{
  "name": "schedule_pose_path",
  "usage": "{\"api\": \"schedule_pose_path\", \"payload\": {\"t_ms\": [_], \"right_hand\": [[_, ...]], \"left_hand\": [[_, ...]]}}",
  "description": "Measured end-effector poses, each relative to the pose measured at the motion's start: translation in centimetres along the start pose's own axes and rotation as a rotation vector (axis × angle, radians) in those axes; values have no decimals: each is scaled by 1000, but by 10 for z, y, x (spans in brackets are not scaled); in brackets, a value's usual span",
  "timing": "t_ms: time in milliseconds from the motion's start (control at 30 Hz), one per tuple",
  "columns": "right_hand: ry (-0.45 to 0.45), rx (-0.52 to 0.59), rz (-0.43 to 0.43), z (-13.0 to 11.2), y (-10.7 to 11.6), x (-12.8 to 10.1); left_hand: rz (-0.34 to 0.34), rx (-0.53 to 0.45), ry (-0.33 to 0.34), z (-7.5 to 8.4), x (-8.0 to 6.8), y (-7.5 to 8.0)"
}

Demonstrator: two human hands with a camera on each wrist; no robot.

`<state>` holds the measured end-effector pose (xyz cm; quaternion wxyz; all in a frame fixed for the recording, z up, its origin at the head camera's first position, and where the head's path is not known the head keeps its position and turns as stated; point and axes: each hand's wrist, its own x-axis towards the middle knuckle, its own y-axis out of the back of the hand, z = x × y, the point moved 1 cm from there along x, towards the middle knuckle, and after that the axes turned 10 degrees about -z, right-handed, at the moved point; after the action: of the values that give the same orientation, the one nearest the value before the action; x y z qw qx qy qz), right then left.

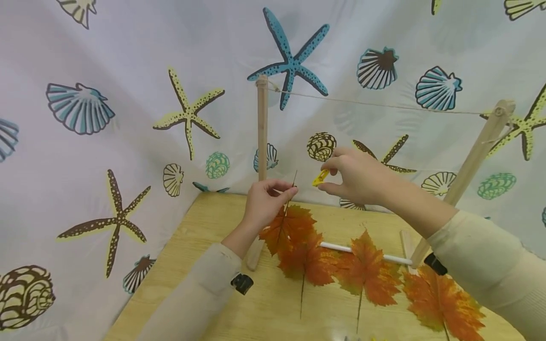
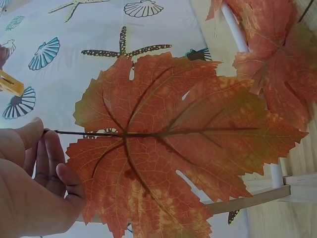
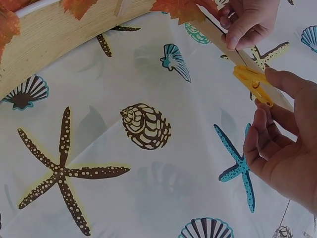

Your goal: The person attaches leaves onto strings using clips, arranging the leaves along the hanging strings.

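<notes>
My left hand [image 1: 268, 201] pinches the thin dark stem of an orange-red artificial maple leaf [image 2: 188, 139], which hangs blade down below the fingers. The stem tip pokes up past the thumb. To its right, my right hand [image 1: 356, 175] pinches a yellow clothespin [image 1: 321, 177] between thumb and fingers. In the right wrist view the clothespin [image 3: 252, 84] is close to the stem tip, its far end pointing toward the left hand [image 3: 250, 22]. Above both hands a thin string [image 1: 375, 103] runs between two wooden posts.
The left wooden post [image 1: 262, 132] stands just behind my left hand; the right post [image 1: 473, 156] leans beyond my right forearm. A white rod [image 1: 337, 246] joins them low down. Several more leaves [image 1: 364, 265] lie on the wooden table [image 1: 179, 265]. A shell-and-starfish patterned cloth [image 1: 141, 57] hangs behind.
</notes>
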<state>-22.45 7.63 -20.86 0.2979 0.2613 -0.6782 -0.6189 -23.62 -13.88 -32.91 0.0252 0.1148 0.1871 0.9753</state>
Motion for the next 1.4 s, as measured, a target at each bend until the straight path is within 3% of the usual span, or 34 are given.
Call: {"api": "schedule_pose_path", "payload": {"t_ms": [533, 1067, 1400], "right_hand": [[-14, 27, -26, -11, 17, 24], [-92, 41, 36, -16, 55, 38], [-122, 38, 25, -15, 70, 40]], "left_hand": [[7, -2, -26, 8, 8, 9], [-6, -32, -51, 38, 26, 21], [-12, -27, -68, 49, 33, 24]]}}
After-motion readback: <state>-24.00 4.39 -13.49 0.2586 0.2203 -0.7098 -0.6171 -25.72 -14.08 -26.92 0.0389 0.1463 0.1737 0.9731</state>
